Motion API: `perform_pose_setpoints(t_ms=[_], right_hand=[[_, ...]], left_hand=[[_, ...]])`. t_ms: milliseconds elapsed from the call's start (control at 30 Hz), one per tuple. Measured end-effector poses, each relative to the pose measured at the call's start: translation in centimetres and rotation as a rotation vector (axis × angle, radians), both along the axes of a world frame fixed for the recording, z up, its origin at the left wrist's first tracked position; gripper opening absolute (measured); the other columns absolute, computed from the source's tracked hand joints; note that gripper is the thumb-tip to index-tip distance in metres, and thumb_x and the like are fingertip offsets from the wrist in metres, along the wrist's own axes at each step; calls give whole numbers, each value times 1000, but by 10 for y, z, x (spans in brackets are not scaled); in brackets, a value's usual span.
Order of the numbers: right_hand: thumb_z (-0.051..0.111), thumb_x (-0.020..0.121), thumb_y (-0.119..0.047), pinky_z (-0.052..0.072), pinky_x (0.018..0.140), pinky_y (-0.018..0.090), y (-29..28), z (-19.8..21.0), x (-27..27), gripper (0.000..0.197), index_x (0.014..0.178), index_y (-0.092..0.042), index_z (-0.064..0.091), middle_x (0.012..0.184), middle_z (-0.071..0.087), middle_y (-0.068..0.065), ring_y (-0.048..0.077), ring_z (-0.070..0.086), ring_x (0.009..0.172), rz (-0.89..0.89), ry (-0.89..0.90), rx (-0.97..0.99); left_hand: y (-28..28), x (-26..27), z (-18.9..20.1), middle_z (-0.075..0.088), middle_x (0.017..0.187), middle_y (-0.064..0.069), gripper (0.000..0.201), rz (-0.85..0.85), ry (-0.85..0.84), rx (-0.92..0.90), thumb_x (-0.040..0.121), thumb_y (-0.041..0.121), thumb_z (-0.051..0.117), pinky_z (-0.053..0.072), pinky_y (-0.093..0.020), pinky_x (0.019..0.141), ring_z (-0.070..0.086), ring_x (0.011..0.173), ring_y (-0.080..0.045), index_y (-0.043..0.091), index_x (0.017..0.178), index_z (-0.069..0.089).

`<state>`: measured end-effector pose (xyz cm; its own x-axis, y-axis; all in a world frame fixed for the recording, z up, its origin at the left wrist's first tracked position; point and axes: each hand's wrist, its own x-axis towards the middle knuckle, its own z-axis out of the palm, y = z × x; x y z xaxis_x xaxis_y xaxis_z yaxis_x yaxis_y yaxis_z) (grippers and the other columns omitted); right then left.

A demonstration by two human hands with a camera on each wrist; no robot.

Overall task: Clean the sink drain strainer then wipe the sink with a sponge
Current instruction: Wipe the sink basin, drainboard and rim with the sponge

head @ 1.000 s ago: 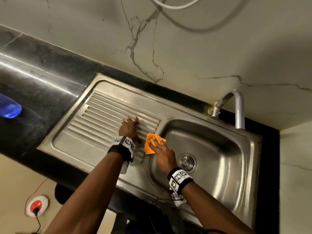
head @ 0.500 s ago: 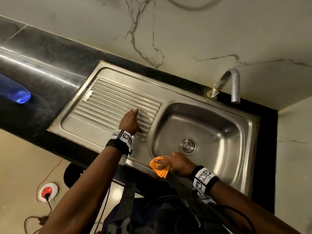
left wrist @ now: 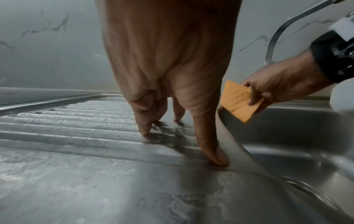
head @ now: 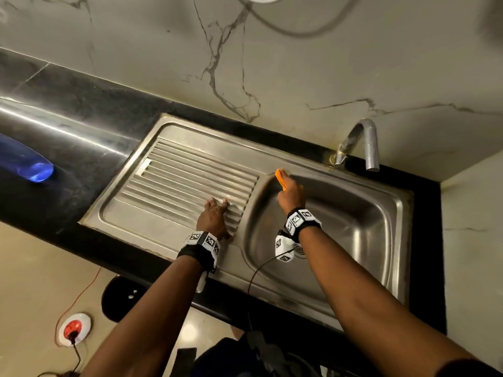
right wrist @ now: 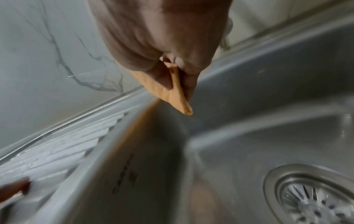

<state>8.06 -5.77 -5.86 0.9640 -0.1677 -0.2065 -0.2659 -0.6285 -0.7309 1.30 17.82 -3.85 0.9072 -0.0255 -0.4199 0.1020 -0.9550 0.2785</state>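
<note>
Orange sponge [head: 280, 178] moved to basin's far corner

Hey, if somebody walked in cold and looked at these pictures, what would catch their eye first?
Probably the bright orange sponge, pinched in the right hand at the far left corner of the steel sink basin. Next, the left hand resting its fingertips on the ribbed drainboard beside the basin. Off to the left, a glowing blue object lies on the black counter.
</note>
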Motion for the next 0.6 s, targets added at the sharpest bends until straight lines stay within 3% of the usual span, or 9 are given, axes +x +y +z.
perform_pose_setpoints(t_ms=[67,167,267,333,400,467,533,600], right_hand=[[41,74,12,28,118,28,20,-10,-4,82,140,-36,51,146,46,-17,14,42,138,61,9,25],[41,80,9,30,108,16,41,-18,-9,79,140,-42,49,148,44,-17,19,46,134,22,67,7],[43,80,5,29,113,22,43,-16,-19,75,140,-40,50,150,44,-10,21,43,137,112,72,-61],[45,80,1,38,112,31,45,-12,-36,75,146,-36,43,150,45,-2,28,47,133,252,91,-153],[48,83,-7,50,95,43,56,-3,-57,75,153,-24,28,142,51,17,41,58,117,432,136,-310],[51,86,-13,52,83,46,73,7,-80,76,153,-3,15,131,55,27,46,63,103,553,180,-450],[53,88,-15,52,79,47,85,15,-100,79,149,11,10,130,54,31,46,64,100,605,191,-546],[50,90,-14,52,79,48,90,20,-116,76,146,17,10,132,51,34,47,63,101,634,200,-593]], left_hand=[[-1,0,-1,12,161,-21,123,-6,-1,21,53,19,94,32,-43,117,16,149,-36,25,155,25],[0,0,-3,8,163,-20,122,-1,17,7,56,18,93,28,-42,119,11,151,-35,25,156,23],[0,2,-3,7,162,-22,122,-5,40,14,56,17,93,31,-42,118,11,150,-37,24,155,23],[-2,3,-2,6,162,-23,123,6,54,-1,54,16,94,31,-42,118,10,150,-38,22,155,25],[-4,5,1,6,161,-26,121,8,62,-7,54,15,94,31,-43,117,10,150,-40,19,154,26],[-4,6,2,9,159,-28,120,-5,54,11,55,19,94,34,-44,116,13,149,-41,18,154,26],[-3,3,2,15,158,-27,119,-18,45,27,55,24,94,36,-44,114,16,148,-39,18,154,27],[-1,2,3,16,158,-25,117,-1,35,10,56,24,94,35,-43,115,18,148,-37,19,154,29]])
